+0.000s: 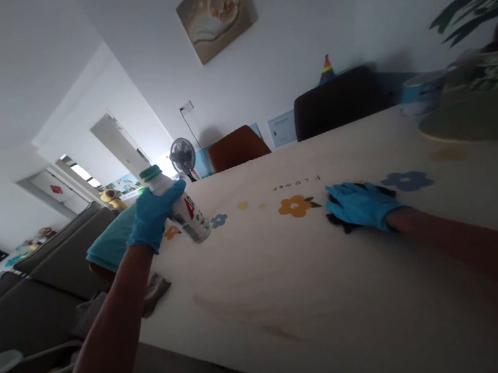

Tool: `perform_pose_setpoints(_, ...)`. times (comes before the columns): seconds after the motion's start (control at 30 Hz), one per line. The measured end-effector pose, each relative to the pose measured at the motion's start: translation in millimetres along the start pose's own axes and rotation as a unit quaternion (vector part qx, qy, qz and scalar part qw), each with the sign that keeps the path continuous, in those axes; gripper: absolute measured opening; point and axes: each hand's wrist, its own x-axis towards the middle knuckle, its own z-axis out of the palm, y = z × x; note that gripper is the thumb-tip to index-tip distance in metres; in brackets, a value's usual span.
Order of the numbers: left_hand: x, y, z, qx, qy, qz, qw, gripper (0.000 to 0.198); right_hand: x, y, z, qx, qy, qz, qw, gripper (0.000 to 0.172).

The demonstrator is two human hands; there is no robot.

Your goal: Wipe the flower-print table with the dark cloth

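Observation:
My left hand (153,216), in a blue glove, grips a white bottle (185,211) with a green cap and holds it tilted above the left end of the table (289,268). In a matching blue glove, my right hand (361,204) lies flat on a dark cloth (339,221), pressing it onto the cream tablecloth printed with flowers. Only the edges of the cloth show around the hand.
A grey rag (155,291) hangs at the table's left edge. A green pot with a plant (484,101) and a pale blue tub (422,92) stand at the far right. Two chairs (334,102) and a fan (183,156) are behind the table; a grey sofa (34,287) lies left.

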Motion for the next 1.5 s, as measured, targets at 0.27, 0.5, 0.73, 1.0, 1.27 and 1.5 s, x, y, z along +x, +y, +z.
perform_pose_setpoints(0.27, 4, -67, 3.5, -0.016, -0.006, -0.046, 0.999, 0.048, -44, -18, -11, 0.010, -0.068, -0.062, 0.996, 0.084)
perform_pose_setpoints(0.5, -26, -60, -9.2, -0.129, -0.096, -0.108, 0.981, 0.060, -71, -29, -15, -0.003, -0.117, -0.075, 0.990, 0.086)
perform_pose_setpoints(0.73, -80, -42, 6.3, -0.233, -0.123, -0.094, 0.960, 0.089, -19, -36, -8, -0.009, -0.088, -0.080, 0.993, 0.087)
perform_pose_setpoints(1.0, -114, -30, 33.8, -0.348, -0.155, -0.180, 0.907, 0.084, 14, -50, -9, -0.015, -0.072, -0.056, 0.996, 0.084)
perform_pose_setpoints(1.27, -126, -41, 58.8, -0.410, -0.219, -0.239, 0.853, 0.081, 0, -46, -5, -0.039, -0.072, -0.064, 0.995, 0.082)
perform_pose_setpoints(1.5, -138, -39, 76.8, -0.453, -0.258, -0.271, 0.809, 0.079, -42, -49, -19, -0.047, -0.116, -0.101, 0.987, 0.083)
